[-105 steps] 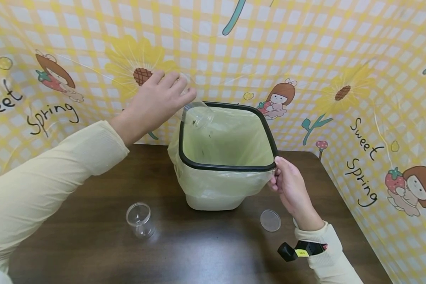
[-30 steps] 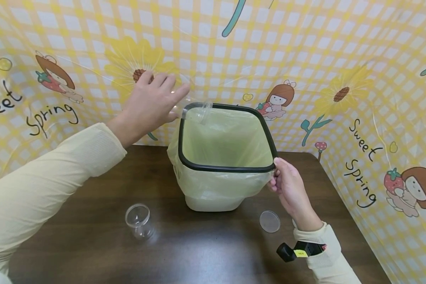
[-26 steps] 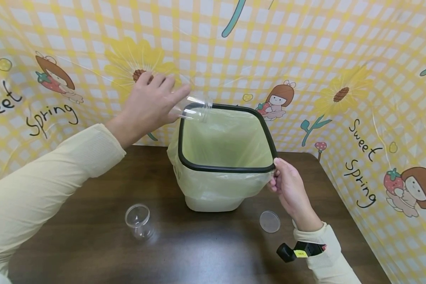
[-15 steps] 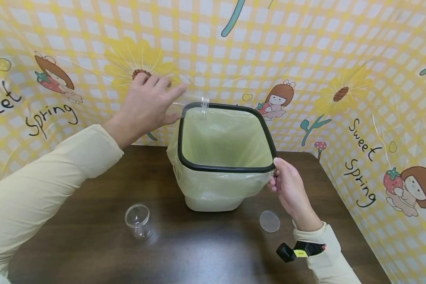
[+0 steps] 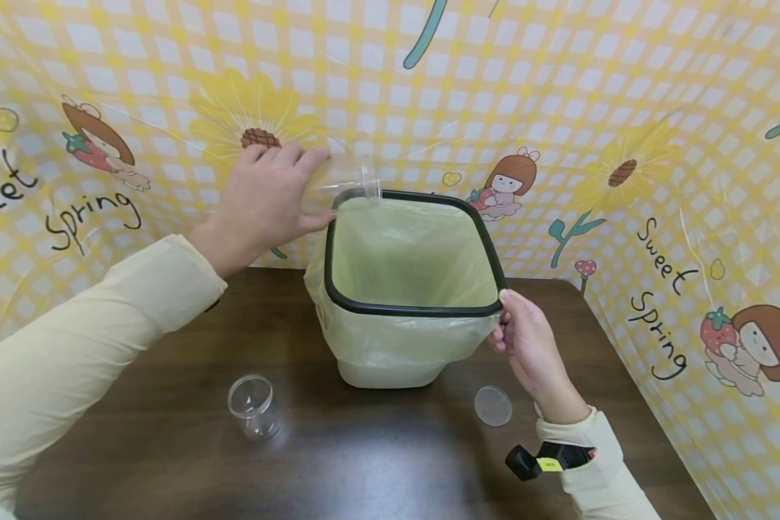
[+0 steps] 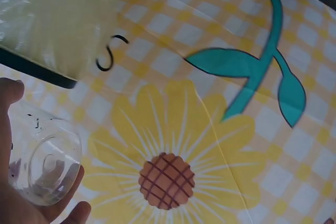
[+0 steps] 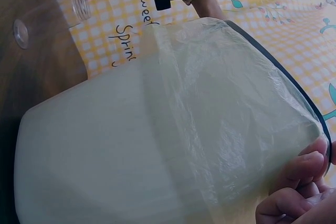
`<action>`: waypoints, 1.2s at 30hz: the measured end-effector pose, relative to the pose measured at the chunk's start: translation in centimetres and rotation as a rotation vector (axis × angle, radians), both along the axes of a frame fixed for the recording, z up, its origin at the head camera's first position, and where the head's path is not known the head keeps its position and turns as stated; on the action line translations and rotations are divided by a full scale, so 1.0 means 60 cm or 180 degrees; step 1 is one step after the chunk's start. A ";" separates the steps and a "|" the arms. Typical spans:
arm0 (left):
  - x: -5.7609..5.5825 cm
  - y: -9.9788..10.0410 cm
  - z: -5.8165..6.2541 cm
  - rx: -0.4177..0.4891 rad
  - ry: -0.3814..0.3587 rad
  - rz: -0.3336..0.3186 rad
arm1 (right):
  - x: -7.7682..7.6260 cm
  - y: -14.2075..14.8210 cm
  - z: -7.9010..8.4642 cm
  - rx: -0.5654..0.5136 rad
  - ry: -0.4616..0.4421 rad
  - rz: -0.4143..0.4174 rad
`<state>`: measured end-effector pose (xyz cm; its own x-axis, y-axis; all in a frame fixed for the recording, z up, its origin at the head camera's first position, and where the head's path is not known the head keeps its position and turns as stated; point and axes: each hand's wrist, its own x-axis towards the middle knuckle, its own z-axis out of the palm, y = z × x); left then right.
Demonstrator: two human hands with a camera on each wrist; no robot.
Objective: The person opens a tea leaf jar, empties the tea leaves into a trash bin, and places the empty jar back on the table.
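Note:
My left hand [image 5: 260, 198] grips a clear plastic jar [image 5: 347, 177] lying nearly on its side, its mouth over the back left corner of the trash can [image 5: 393, 377]. In the left wrist view, a few dark specks cling inside this jar [image 6: 50, 161], seen from its base. A pale yellow-green bag [image 5: 406, 336] lines the can and folds down over its outside, under a black rim [image 5: 422, 311]. With thumb and fingers my right hand [image 5: 531, 347] pinches the rim and bag at the front right corner. The right wrist view shows these fingers [image 7: 302, 171] curled at the rim.
A second clear jar [image 5: 253, 408] stands uncapped on the dark wooden table [image 5: 338, 455], front left of the can. A clear round lid [image 5: 492, 406] lies flat at the right. Yellow checked cloth [image 5: 396, 94] hangs behind and along the right side.
Earlier the jar tipped mouth down into the can with dark bits falling out. It has since turned nearly level and shifted slightly left with my left hand. The right hand stays put.

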<state>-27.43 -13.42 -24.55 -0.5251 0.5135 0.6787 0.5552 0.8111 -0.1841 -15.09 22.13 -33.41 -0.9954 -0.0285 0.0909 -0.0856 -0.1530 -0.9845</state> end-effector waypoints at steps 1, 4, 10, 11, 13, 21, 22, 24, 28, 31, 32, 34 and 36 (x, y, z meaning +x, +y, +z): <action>0.002 0.001 0.000 0.0036 -0.0098 0.0041 | -0.001 0.000 0.000 -0.0001 -0.0007 -0.0008; 0.007 0.005 0.003 0.0118 -0.0400 0.0142 | -0.002 0.000 -0.001 0.0006 -0.0013 -0.0022; 0.013 0.009 0.011 0.0352 -0.0986 0.0234 | -0.001 0.000 -0.001 0.0012 -0.0001 0.0005; 0.013 0.009 0.012 0.0412 -0.1072 0.0244 | -0.001 0.000 -0.001 0.0008 -0.0002 0.0009; 0.013 0.010 0.012 0.0554 -0.1205 0.0244 | -0.001 0.000 0.000 0.0005 -0.0012 0.0002; 0.015 0.012 0.016 0.1087 -0.1628 0.0273 | -0.001 -0.001 0.001 0.0008 -0.0017 -0.0007; 0.015 0.012 0.017 0.1166 -0.1687 0.0250 | -0.002 0.000 0.000 0.0008 -0.0013 -0.0003; 0.016 0.012 0.017 0.1323 -0.1796 0.0178 | -0.003 0.000 0.000 0.0009 -0.0010 0.0006; 0.015 0.011 0.015 0.1523 -0.1871 0.0009 | -0.004 0.001 -0.001 0.0026 0.0002 0.0015; 0.012 0.008 0.012 0.1568 -0.1874 -0.0075 | -0.005 0.001 -0.002 0.0036 -0.0003 0.0008; 0.012 0.007 0.011 0.1573 -0.1881 -0.0088 | -0.005 0.001 -0.002 0.0039 -0.0006 0.0008; 0.010 0.005 0.009 0.1601 -0.1913 -0.0120 | -0.005 0.001 -0.001 0.0040 -0.0016 0.0005; 0.009 0.004 0.007 0.1646 -0.1942 -0.0137 | -0.005 0.001 -0.001 0.0037 -0.0025 -0.0002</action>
